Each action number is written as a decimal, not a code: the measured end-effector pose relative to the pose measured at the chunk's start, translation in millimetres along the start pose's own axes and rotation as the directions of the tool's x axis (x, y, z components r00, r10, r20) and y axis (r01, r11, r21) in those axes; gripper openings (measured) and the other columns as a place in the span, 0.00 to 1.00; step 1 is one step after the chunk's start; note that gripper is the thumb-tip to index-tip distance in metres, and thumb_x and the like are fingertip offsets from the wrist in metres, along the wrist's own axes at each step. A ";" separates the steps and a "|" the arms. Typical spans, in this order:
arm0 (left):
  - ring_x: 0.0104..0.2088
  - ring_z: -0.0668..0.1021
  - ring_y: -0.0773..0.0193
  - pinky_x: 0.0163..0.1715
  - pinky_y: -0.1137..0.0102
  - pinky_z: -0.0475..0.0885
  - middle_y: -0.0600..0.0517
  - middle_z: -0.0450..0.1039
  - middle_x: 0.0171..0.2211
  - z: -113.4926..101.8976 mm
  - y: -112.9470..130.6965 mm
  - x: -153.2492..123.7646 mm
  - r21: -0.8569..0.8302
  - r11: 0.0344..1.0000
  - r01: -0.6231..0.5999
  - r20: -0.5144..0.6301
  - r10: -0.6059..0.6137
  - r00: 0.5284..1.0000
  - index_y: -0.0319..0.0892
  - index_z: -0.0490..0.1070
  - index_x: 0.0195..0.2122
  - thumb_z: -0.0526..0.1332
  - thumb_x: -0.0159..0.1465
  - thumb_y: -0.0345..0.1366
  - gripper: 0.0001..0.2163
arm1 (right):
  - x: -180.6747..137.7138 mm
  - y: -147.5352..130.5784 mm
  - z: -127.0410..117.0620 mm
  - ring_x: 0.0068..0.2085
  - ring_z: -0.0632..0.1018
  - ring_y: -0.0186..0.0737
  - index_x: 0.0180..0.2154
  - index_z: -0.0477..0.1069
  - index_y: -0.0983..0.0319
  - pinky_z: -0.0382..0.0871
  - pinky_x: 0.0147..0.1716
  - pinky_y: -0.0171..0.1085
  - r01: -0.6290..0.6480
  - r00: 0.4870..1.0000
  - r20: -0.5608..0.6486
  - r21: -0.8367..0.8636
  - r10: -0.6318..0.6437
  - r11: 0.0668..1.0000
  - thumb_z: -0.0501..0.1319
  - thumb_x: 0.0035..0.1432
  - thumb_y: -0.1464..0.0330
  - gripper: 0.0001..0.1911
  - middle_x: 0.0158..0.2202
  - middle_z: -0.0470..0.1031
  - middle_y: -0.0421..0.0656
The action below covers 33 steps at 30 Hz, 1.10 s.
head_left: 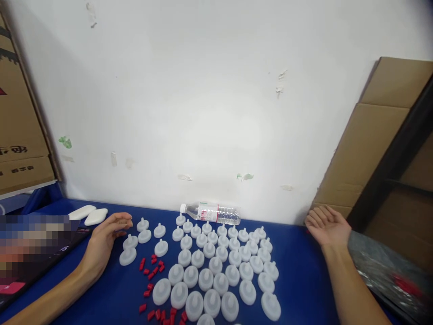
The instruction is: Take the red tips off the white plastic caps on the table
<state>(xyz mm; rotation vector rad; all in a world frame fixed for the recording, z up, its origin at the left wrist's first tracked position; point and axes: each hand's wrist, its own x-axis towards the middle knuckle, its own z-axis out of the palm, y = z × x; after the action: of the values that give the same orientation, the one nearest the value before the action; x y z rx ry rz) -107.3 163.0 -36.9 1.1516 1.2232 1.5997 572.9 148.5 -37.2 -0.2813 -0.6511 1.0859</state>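
Seen from the head camera, a blue table (pixel 297 280) stands against a scuffed white wall (pixel 203 99) marked with tape scraps. Dozens of white plastic caps (pixel 216 266), each with a small raised knob, sit in rough rows across the middle of the table. A scatter of small red pieces (pixel 151 271) lies just left of the rows and runs toward the near edge. Behind the caps, a clear water bottle (pixel 211 212) lies on its side near the wall.

The left hand (pixel 104 241) rests on the table with fingers loosely curled and parted, holding nothing; it lies just beside a few loose caps set apart at the left (pixel 130 248). The right hand (pixel 326 223) lies well apart at the right, palm up, fingers relaxed and open, empty.

Two white oval pieces (pixel 88 214) lie at the far left. Cardboard boxes (pixel 20 113) stand at the left, and folded cardboard (pixel 368 144) leans at the right beside a dark frame (pixel 392 158).
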 end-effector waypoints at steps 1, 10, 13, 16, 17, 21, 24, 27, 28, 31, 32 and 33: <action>0.40 0.81 0.62 0.36 0.67 0.79 0.51 0.79 0.42 0.7 0.6 -0.3 -0.001 1.000 0.004 0.002 -0.004 1.000 0.39 0.76 0.43 0.67 0.75 0.41 0.09 | -0.8 -0.5 -0.2 0.25 0.71 0.27 0.42 0.75 0.61 0.69 0.23 0.29 0.007 1.000 -0.006 0.000 -0.007 1.000 0.64 0.76 0.61 0.11 0.33 0.75 0.36; 0.39 0.82 0.62 0.37 0.67 0.80 0.51 0.79 0.43 1.4 0.9 2.1 0.014 1.000 0.013 0.003 -0.013 1.000 0.39 0.77 0.44 0.68 0.75 0.41 0.09 | -4.6 -10.4 -1.0 0.26 0.72 0.28 0.44 0.75 0.61 0.71 0.24 0.29 0.083 0.996 -0.018 -0.014 -0.083 0.996 0.64 0.76 0.60 0.11 0.35 0.76 0.37; 0.39 0.82 0.62 0.37 0.66 0.81 0.51 0.79 0.43 -0.7 -0.5 4.4 0.020 1.000 0.012 0.007 -0.012 1.000 0.39 0.77 0.46 0.68 0.75 0.41 0.10 | -4.6 -12.3 -2.4 0.27 0.73 0.28 0.44 0.76 0.61 0.71 0.25 0.30 0.078 0.997 -0.011 -0.032 -0.078 0.996 0.64 0.76 0.60 0.11 0.35 0.77 0.37; 0.40 0.82 0.61 0.39 0.65 0.82 0.50 0.79 0.45 -3.2 -3.2 6.4 0.026 1.000 0.005 0.006 -0.005 1.000 0.40 0.77 0.48 0.68 0.75 0.42 0.10 | -3.0 -10.6 -3.1 0.26 0.72 0.28 0.44 0.75 0.61 0.71 0.24 0.29 0.047 0.999 0.008 -0.052 -0.047 0.998 0.64 0.76 0.60 0.11 0.35 0.76 0.37; 0.41 0.82 0.61 0.39 0.64 0.82 0.49 0.79 0.46 -3.9 -4.4 7.1 0.028 1.000 0.005 0.006 -0.005 1.000 0.40 0.77 0.49 0.68 0.75 0.42 0.10 | -2.2 -9.6 -3.2 0.26 0.71 0.28 0.44 0.75 0.61 0.70 0.24 0.29 0.032 0.999 0.017 -0.058 -0.031 0.998 0.64 0.76 0.60 0.11 0.34 0.76 0.37; 0.42 0.83 0.60 0.41 0.63 0.82 0.49 0.79 0.47 -5.9 -9.4 9.5 0.039 0.999 0.014 0.016 -0.014 1.000 0.39 0.77 0.50 0.68 0.75 0.42 0.11 | 0.9 -6.1 -5.4 0.24 0.69 0.27 0.41 0.75 0.60 0.68 0.22 0.29 -0.060 0.995 0.073 -0.086 0.066 0.994 0.62 0.77 0.59 0.13 0.32 0.74 0.36; 0.43 0.83 0.59 0.42 0.62 0.83 0.48 0.79 0.48 -7.5 -12.2 10.9 0.045 0.999 0.006 0.024 -0.007 1.000 0.39 0.77 0.51 0.68 0.75 0.42 0.12 | 4.1 -4.7 -10.9 0.24 0.69 0.27 0.41 0.75 0.60 0.68 0.22 0.29 -0.161 0.977 0.125 -0.116 0.175 0.980 0.63 0.77 0.59 0.12 0.32 0.74 0.35; 0.44 0.83 0.58 0.43 0.61 0.83 0.48 0.79 0.49 -9.7 -13.9 11.7 0.048 0.999 -0.007 0.023 0.006 1.000 0.40 0.76 0.52 0.67 0.75 0.42 0.12 | 9.1 -2.1 -18.9 0.24 0.71 0.27 0.43 0.75 0.62 0.69 0.22 0.29 -0.300 0.931 0.163 -0.171 0.327 0.939 0.64 0.76 0.59 0.13 0.33 0.75 0.36; 0.44 0.83 0.58 0.44 0.60 0.83 0.48 0.79 0.50 -10.5 -14.3 11.8 0.049 0.999 -0.010 0.022 0.009 1.000 0.40 0.76 0.53 0.67 0.75 0.42 0.12 | 11.2 -0.4 -21.5 0.25 0.72 0.27 0.45 0.75 0.62 0.69 0.22 0.29 -0.346 0.909 0.174 -0.190 0.378 0.919 0.65 0.75 0.58 0.13 0.33 0.75 0.36; 0.45 0.83 0.57 0.45 0.59 0.83 0.47 0.79 0.51 -12.3 -14.8 11.9 0.056 0.998 -0.015 0.027 0.014 1.000 0.40 0.76 0.54 0.67 0.75 0.43 0.13 | 16.7 6.9 -26.7 0.28 0.76 0.30 0.50 0.75 0.63 0.74 0.25 0.31 -0.455 0.838 0.211 -0.237 0.503 0.858 0.66 0.74 0.58 0.15 0.37 0.77 0.38; 0.46 0.83 0.57 0.45 0.59 0.83 0.47 0.79 0.51 -12.6 -14.8 11.9 0.060 0.998 -0.017 0.030 0.015 0.999 0.40 0.76 0.54 0.67 0.75 0.43 0.13 | 17.8 9.6 -27.0 0.29 0.77 0.30 0.52 0.75 0.63 0.75 0.25 0.31 -0.480 0.817 0.222 -0.249 0.532 0.841 0.66 0.74 0.58 0.15 0.38 0.78 0.39; 0.46 0.83 0.57 0.45 0.59 0.83 0.47 0.79 0.51 -12.7 -14.8 11.9 0.064 0.998 -0.018 0.033 0.015 0.999 0.40 0.76 0.54 0.67 0.75 0.43 0.13 | 18.4 12.1 -26.5 0.29 0.77 0.30 0.52 0.75 0.63 0.75 0.25 0.31 -0.498 0.800 0.232 -0.259 0.554 0.827 0.67 0.74 0.59 0.15 0.39 0.78 0.39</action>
<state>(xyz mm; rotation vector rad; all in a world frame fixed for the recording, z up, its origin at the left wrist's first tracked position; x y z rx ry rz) -121.7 174.3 -50.6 1.2267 1.2551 1.5574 585.9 172.8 -57.7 -0.4875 -0.9837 1.6333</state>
